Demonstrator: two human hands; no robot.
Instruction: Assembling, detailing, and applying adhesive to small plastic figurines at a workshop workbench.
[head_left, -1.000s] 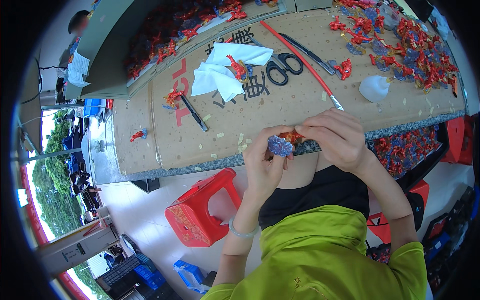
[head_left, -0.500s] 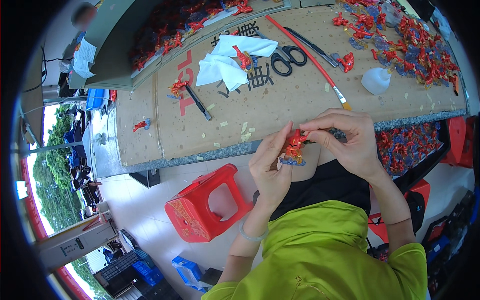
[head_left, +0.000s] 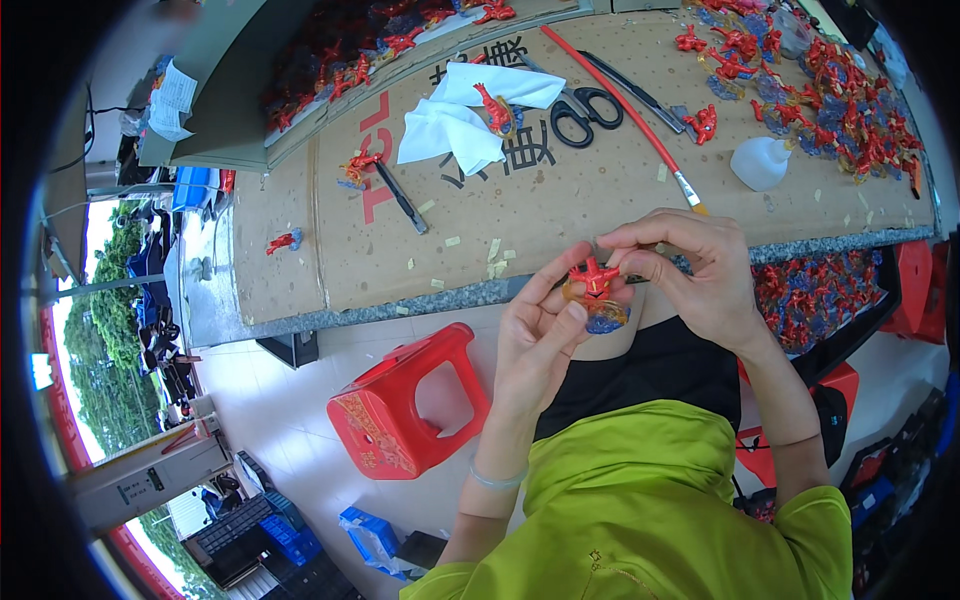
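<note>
Left hand point(head_left: 540, 340) grasps one red figurine point(head_left: 595, 284); right hand point(head_left: 700, 265) fingers its edge, grip unclear, near one paintbrush point(head_left: 631, 117) and one pair of scissors point(head_left: 591, 121).

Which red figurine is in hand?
The red figurine held by the left hand, with the right hand close against it; the others lie on white cloth or cardboard, or in heaps.

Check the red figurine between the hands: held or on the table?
Held. The left hand has the red figurine between thumb and fingers, off the table edge; the right hand is at its upper end.
</note>
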